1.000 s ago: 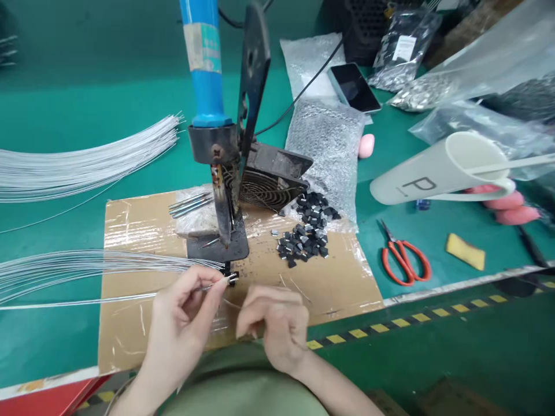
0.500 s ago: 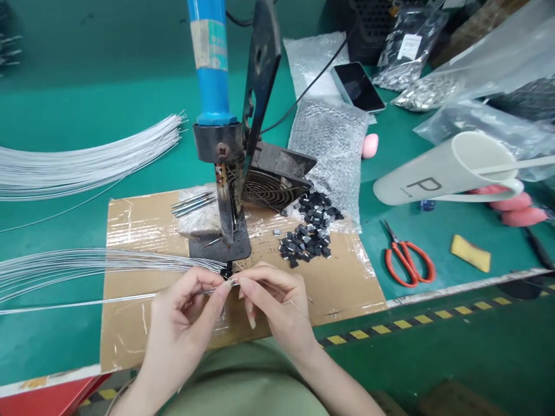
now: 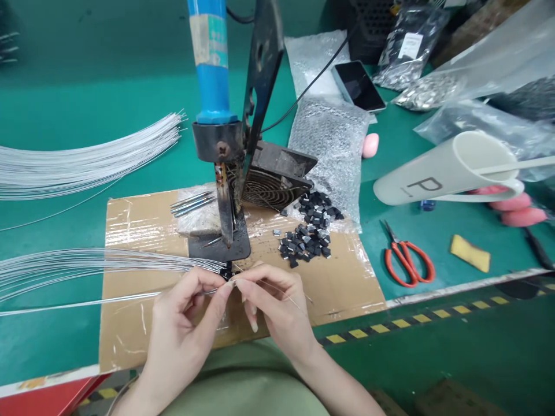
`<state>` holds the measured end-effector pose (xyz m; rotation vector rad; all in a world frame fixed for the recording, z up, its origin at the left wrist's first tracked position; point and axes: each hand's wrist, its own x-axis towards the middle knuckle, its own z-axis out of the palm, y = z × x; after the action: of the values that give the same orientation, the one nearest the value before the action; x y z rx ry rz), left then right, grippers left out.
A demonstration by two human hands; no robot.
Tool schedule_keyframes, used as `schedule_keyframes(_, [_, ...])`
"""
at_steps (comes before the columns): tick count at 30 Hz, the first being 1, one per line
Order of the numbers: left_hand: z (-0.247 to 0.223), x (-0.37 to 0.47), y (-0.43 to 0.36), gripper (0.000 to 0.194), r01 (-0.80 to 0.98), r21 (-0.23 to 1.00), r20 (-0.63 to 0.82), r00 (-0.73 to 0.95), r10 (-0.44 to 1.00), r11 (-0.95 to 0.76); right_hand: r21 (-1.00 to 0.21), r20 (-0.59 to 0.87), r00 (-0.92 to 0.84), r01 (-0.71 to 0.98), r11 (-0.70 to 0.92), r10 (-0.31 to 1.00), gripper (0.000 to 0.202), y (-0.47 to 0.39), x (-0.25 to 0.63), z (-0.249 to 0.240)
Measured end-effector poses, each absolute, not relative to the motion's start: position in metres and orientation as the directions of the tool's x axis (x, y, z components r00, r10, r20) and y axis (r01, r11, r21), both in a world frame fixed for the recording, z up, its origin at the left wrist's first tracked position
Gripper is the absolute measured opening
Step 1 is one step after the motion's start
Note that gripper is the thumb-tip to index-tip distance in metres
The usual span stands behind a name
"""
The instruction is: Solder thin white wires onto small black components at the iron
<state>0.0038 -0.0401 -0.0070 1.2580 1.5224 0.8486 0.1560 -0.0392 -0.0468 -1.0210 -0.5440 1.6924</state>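
Observation:
My left hand (image 3: 186, 323) pinches a thin white cable (image 3: 121, 299) that runs in from the left edge. My right hand (image 3: 273, 294) meets it fingertip to fingertip and pinches a fine wire (image 3: 277, 289) trailing over its fingers. The tiny spot between the fingertips is hidden. Just behind my hands lie the ends of several cables (image 3: 151, 259) with black connectors (image 3: 226, 270). Above them a blue soldering iron (image 3: 213, 86) is held upright, tip down, in a black stand (image 3: 243, 240). Cardboard (image 3: 130, 341) lies underneath.
Loose black connectors (image 3: 306, 242) are heaped right of the stand, near a fan (image 3: 271, 188) and bubble wrap (image 3: 329, 138). Farther right are red-handled scissors (image 3: 407, 260), a yellow sponge (image 3: 470, 253), a white mug (image 3: 425, 179) and a phone (image 3: 358, 85). A white cable bundle (image 3: 87, 164) lies left.
Both hands stay fingertip to fingertip at nearly the same spot, with only slight finger shifts. Nothing else has visibly moved.

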Motion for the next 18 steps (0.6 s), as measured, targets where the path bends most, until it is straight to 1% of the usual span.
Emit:
schedule_keyframes(3, [-0.0045,0.0053,-0.0410,0.017,0.311,0.917,-0.252,-0.034,0.967,0.250,-0.725,-0.393,-0.135,-0.563,-0.397,0.910,0.014,-0.0374,0.1580,-0.0465])
schedule_keyframes(9, [-0.0083,-0.0025,-0.0427,0.017,0.337,0.912,-0.262,0.040,0.964,0.234,-0.670,-0.454,-0.206,-0.562,-0.485,0.867,0.017,-0.0311,0.1635,-0.0431])
schedule_keyframes(14, [-0.0044,0.0017,-0.0414,0.018,0.297,0.908,-0.307,-0.012,0.952,0.296,-0.667,-0.455,-0.212,-0.563,-0.489,0.865,0.017,-0.0318,0.1631,-0.0430])
schedule_keyframes(18, [-0.0037,0.0051,-0.0404,0.017,0.272,0.914,-0.295,-0.057,0.954,0.299,-0.660,-0.440,-0.214,-0.582,-0.476,0.872,0.018,-0.0337,0.1610,-0.0454])
